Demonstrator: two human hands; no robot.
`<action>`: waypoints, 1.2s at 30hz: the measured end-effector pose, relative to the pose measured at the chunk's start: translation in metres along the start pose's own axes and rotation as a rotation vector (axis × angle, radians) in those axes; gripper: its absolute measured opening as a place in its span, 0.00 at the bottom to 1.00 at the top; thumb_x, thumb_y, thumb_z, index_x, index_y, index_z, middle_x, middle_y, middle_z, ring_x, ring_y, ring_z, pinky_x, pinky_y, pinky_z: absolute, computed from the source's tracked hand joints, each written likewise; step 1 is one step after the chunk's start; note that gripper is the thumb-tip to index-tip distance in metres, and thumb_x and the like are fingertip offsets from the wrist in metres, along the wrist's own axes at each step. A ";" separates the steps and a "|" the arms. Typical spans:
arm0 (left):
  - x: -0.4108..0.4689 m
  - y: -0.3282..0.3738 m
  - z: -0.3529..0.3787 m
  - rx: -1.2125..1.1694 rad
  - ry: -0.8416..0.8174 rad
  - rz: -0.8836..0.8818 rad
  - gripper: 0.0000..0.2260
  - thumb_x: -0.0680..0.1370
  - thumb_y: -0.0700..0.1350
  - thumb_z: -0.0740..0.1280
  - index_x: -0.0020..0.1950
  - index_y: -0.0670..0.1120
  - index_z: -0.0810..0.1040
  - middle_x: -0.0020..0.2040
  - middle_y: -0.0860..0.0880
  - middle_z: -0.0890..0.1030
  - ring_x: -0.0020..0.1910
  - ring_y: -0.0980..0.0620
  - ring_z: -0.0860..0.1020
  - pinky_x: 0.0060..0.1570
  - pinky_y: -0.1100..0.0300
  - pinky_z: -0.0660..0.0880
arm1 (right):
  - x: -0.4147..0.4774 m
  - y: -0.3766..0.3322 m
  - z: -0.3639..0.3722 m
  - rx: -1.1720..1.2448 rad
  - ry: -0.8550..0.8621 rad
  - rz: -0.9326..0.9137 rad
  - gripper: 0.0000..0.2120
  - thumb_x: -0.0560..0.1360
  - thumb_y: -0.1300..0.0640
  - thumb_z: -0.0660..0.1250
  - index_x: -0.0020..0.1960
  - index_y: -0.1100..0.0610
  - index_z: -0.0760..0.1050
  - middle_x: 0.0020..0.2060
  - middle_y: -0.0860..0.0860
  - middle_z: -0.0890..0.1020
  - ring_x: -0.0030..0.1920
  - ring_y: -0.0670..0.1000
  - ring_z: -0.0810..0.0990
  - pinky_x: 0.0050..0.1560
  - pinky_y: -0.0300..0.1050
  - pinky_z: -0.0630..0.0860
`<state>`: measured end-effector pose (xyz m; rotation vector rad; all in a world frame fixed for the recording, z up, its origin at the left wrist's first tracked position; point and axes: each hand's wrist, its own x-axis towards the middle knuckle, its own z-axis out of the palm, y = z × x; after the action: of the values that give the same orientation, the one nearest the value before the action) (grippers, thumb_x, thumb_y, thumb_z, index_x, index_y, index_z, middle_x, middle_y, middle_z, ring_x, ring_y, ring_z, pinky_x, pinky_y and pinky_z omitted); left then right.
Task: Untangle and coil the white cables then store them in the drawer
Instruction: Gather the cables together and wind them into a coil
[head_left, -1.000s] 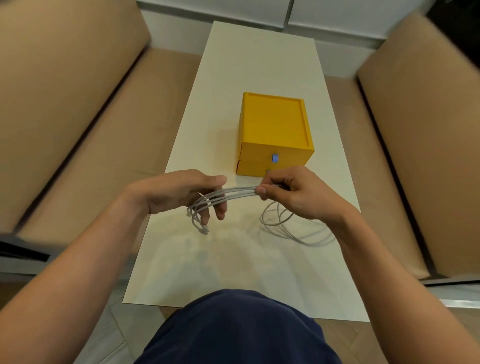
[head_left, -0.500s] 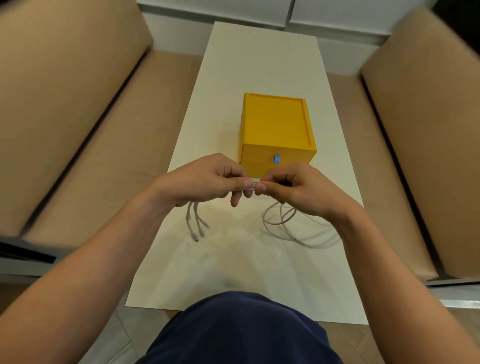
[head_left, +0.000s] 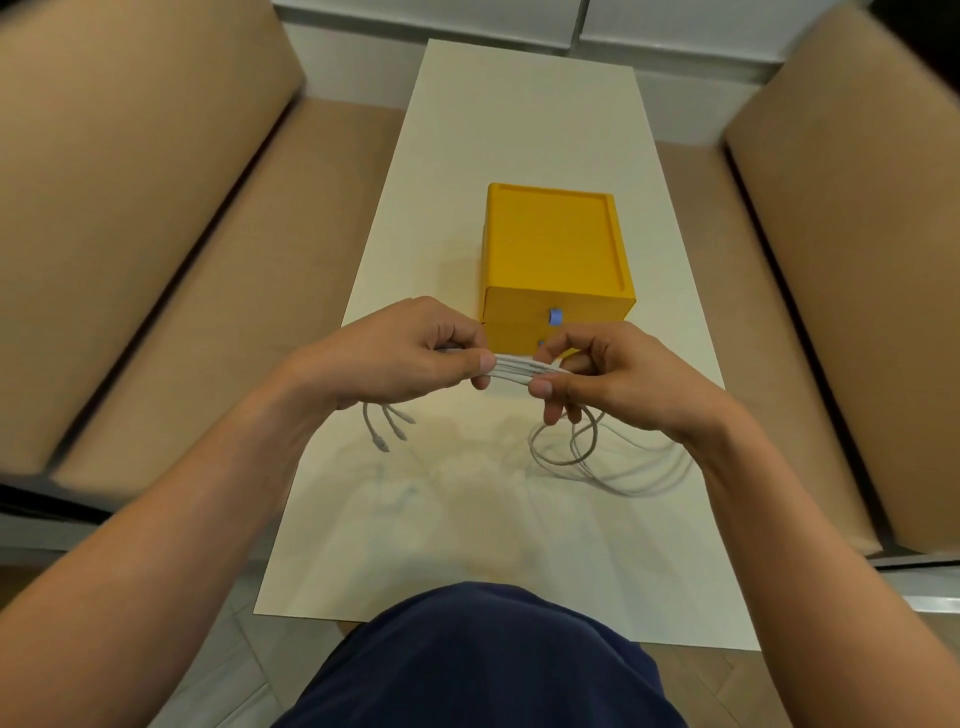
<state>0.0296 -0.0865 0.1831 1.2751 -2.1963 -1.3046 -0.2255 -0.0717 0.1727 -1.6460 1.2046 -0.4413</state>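
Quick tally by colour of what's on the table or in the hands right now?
White: cables, held as a bundle by left hand and right hand; 3 connector ends show
Yellow: 1 drawer unit
Blue: 2 knobs
Total: 6

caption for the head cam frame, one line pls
Both hands, left and right, pinch white cables before a closed yellow drawer box.

Yellow drawer box (head_left: 556, 260) just beyond hands (head_left: 511, 366)
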 end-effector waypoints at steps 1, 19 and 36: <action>-0.001 0.000 0.000 0.004 0.004 0.004 0.11 0.83 0.48 0.67 0.44 0.48 0.84 0.27 0.56 0.68 0.26 0.58 0.64 0.28 0.67 0.62 | 0.000 -0.001 0.000 -0.009 -0.009 0.009 0.09 0.77 0.55 0.74 0.52 0.60 0.79 0.39 0.54 0.88 0.36 0.51 0.83 0.46 0.51 0.79; -0.002 -0.010 0.001 0.068 0.123 -0.060 0.11 0.83 0.49 0.66 0.45 0.54 0.85 0.25 0.57 0.68 0.26 0.57 0.64 0.28 0.65 0.61 | -0.013 -0.011 0.008 -0.243 0.188 0.001 0.21 0.81 0.41 0.65 0.41 0.56 0.83 0.33 0.58 0.80 0.29 0.46 0.69 0.34 0.43 0.66; -0.012 -0.001 0.015 -0.335 0.059 -0.031 0.14 0.82 0.49 0.67 0.41 0.45 0.83 0.29 0.50 0.68 0.30 0.54 0.63 0.30 0.64 0.60 | 0.019 0.012 0.035 -0.406 0.916 0.011 0.33 0.82 0.35 0.58 0.29 0.58 0.64 0.22 0.50 0.66 0.27 0.52 0.67 0.31 0.48 0.61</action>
<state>0.0281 -0.0689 0.1765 1.2019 -1.8270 -1.5457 -0.1969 -0.0703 0.1423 -1.8215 2.0730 -1.0696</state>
